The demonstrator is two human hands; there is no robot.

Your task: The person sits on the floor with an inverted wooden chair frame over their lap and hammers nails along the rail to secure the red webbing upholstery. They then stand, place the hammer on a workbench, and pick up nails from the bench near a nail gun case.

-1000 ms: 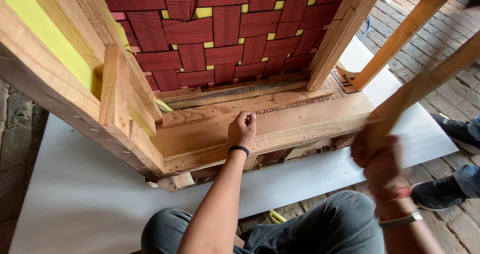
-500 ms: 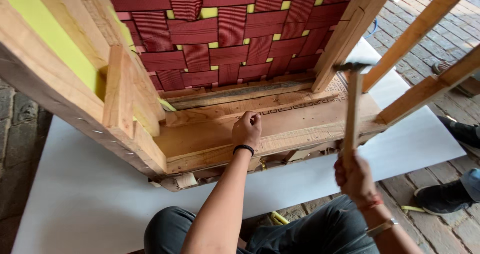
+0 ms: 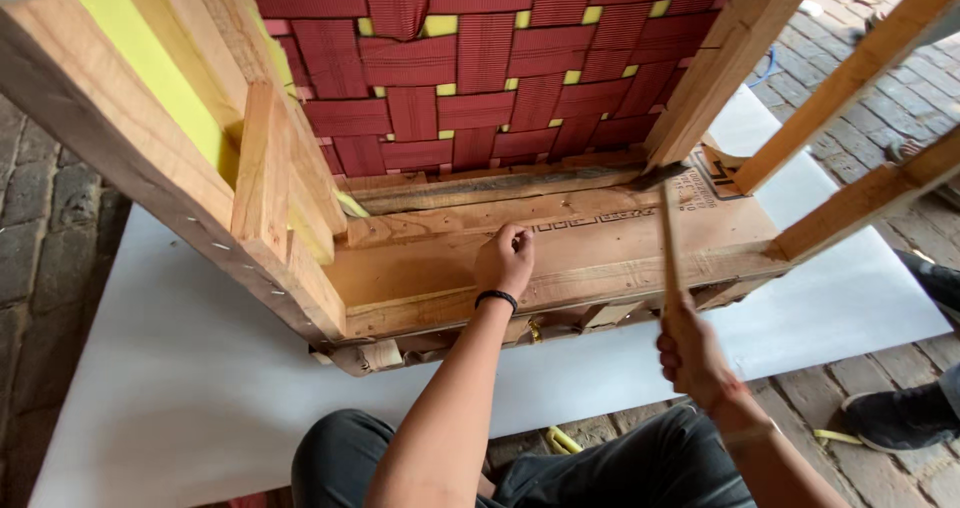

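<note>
A wooden furniture frame [image 3: 590, 258] lies tipped on a white sheet, its back filled with woven red webbing [image 3: 480, 78] over yellow foam. My left hand [image 3: 505, 260] rests on the frame's lower wooden rail with fingers pinched together at the plank; whether it holds a small nail I cannot tell. A black band circles that wrist. My right hand [image 3: 690, 353] grips the wooden handle of a hammer [image 3: 668, 230], raised upright, its dark head near the webbing's lower right corner.
The white sheet [image 3: 160, 368] covers a brick floor [image 3: 50, 228]. Angled wooden legs [image 3: 860, 78] jut out at upper right. Another person's dark shoe [image 3: 895, 418] stands at right. My dark-trousered knees are at the bottom, with a yellow strip beside them.
The right hand has swung the hammer in from the far right, up and toward the frame. The left hand has stayed on the rail.
</note>
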